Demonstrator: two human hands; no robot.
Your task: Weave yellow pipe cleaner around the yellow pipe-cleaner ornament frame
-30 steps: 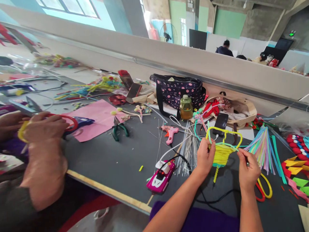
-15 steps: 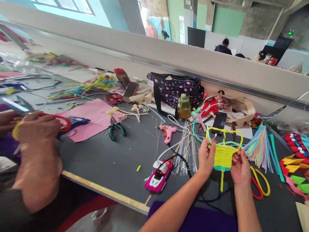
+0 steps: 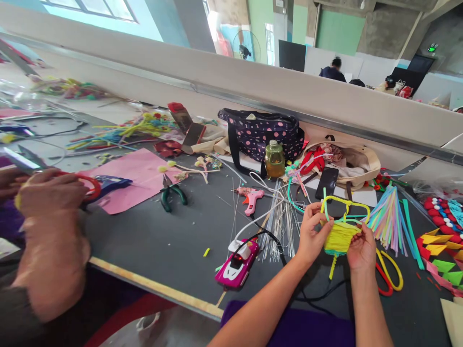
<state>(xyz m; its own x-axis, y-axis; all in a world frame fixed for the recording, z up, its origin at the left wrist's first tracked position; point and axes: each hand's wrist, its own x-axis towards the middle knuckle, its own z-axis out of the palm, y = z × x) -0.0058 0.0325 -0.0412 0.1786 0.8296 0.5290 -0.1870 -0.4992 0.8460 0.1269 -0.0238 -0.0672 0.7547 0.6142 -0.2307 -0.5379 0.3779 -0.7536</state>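
A yellow woven piece point(image 3: 340, 237) with a teal lower edge, a twisted yellow stem and a yellow loop frame on top is held above the table. My left hand point(image 3: 314, 232) pinches its upper left corner, where a light green strip crosses the top. On its right side, my right hand point(image 3: 362, 246) grips the edge with bent fingers. Yellow and red scissor handles point(image 3: 396, 270) show just right of my right wrist. Behind the piece lie a dark phone point(image 3: 327, 182) and a fan of pastel strips point(image 3: 388, 219).
A magenta power strip point(image 3: 237, 265), a pink glue gun point(image 3: 250, 200) and thin wires point(image 3: 282, 231) lie left of my hands. Farther back stand a bottle point(image 3: 275, 161) and a dotted bag point(image 3: 258, 132). Another person's hand point(image 3: 54, 193) holds scissors at the left, near green-handled pliers point(image 3: 172, 193).
The yellow piece has tilted, and its top loop has shifted right. My left hand has moved slightly right and up along with it. The view has shifted a little.
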